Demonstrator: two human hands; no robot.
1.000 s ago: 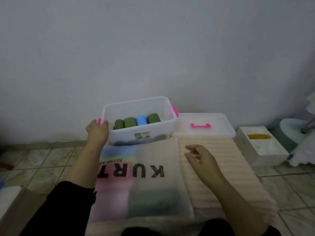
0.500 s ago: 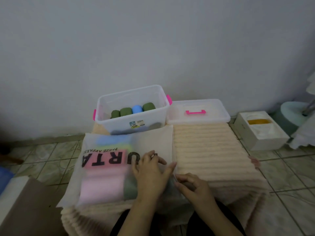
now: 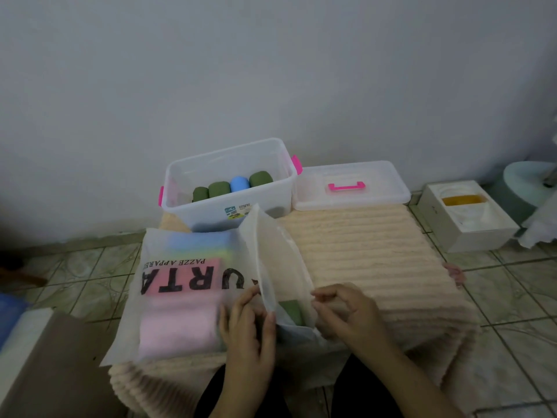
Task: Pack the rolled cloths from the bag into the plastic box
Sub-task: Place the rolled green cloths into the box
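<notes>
Your left hand pinches the near flap of the frosted bag at its open side, fingers curled over the thin plastic edge. Your right hand grips the opposite flap, thumb and fingers closed on it, so the mouth is spread between your two hands. In that gap a green rolled cloth shows, lying inside the bag between your hands. Through the frosted plastic you can make out a pink roll near you and a blue one at the far end (the rest are blurred patches of colour under the black lettering).

The plastic box stands open just beyond the bag, touching its far edge, with three green rolls and one blue roll side by side inside. Its lid with the pink handle lies flat just right of it. Bag, box and lid all sit on a ribbed cream blanket.
</notes>
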